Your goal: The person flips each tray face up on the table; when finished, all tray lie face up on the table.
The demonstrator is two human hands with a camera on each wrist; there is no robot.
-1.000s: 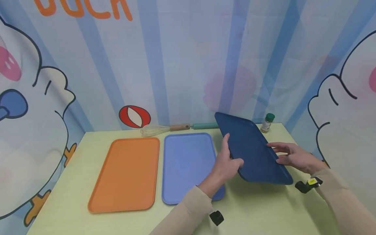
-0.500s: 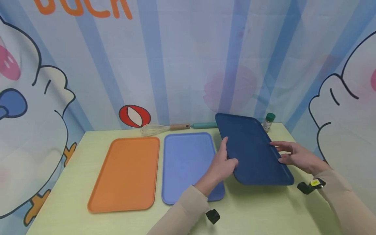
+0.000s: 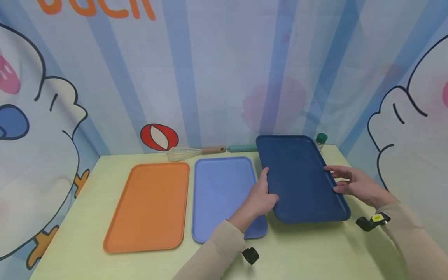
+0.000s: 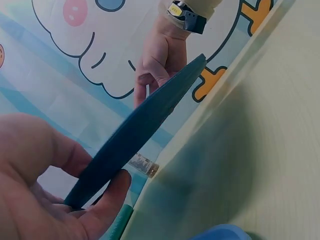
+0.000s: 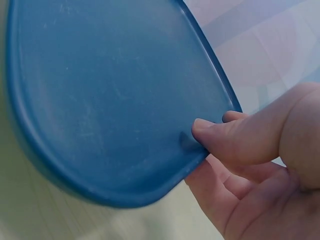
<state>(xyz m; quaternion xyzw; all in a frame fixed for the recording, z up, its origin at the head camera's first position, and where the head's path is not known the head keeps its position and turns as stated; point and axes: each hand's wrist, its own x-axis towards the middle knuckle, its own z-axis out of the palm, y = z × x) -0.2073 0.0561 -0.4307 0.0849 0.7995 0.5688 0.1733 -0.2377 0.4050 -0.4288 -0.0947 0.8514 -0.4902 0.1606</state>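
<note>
A dark blue rectangular tray [image 3: 297, 179] is held above the right part of the table. My left hand [image 3: 259, 197] grips its left edge, with thumb and fingers on opposite faces in the left wrist view. At the right edge, my right hand [image 3: 362, 187] pinches the rim; in the right wrist view the thumb [image 5: 225, 137] lies over the top and other fingers are underneath. Seen edge-on from the left wrist, the tray [image 4: 135, 135] is apart from the table, with a shadow below. A light blue tray [image 3: 224, 194] lies flat just left of it.
An orange tray [image 3: 148, 208] lies flat further left on the pale table [image 3: 80, 217]. Along the back are a whisk [image 3: 196, 152] and a teal-handled tool [image 3: 242, 148], partly hidden by the dark tray. A green-capped jar [image 3: 321, 140] stands behind the tray, against the printed curtain [image 3: 224, 77].
The dark blue tray has turned from a steep tilt to a flatter position, its left side dropping. My left hand has moved left and down with it; my right hand has shifted slightly right.
</note>
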